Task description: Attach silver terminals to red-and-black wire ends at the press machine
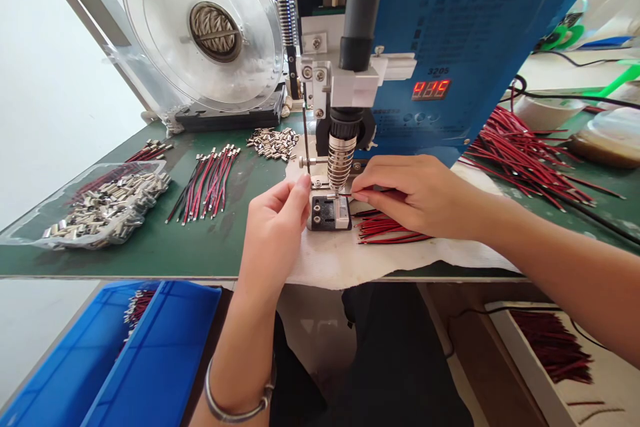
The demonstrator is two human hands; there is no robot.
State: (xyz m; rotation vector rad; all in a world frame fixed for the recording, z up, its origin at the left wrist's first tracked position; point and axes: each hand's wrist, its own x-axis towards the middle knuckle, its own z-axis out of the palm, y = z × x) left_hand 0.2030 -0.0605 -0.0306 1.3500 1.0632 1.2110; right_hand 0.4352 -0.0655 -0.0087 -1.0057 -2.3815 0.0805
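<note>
My left hand [277,220] has its fingers pinched together at the left edge of a small metal fixture block [330,211]; what they hold is too small to make out. My right hand [417,195] pinches a thin red wire [349,195] and holds its end over the block, just under the ribbed metal tip [341,160] of the blue machine [450,47]. A small pile of red and black wires [385,227] lies under my right hand on a white cloth [340,260].
A clear bag of metal terminals [100,207] lies at left, beside a bundle of red-black wires [207,180] and loose terminals [274,143]. A clear reel [200,27] stands behind. More red wires [525,157] lie at right. Blue bins [125,353] sit below the green bench [165,247].
</note>
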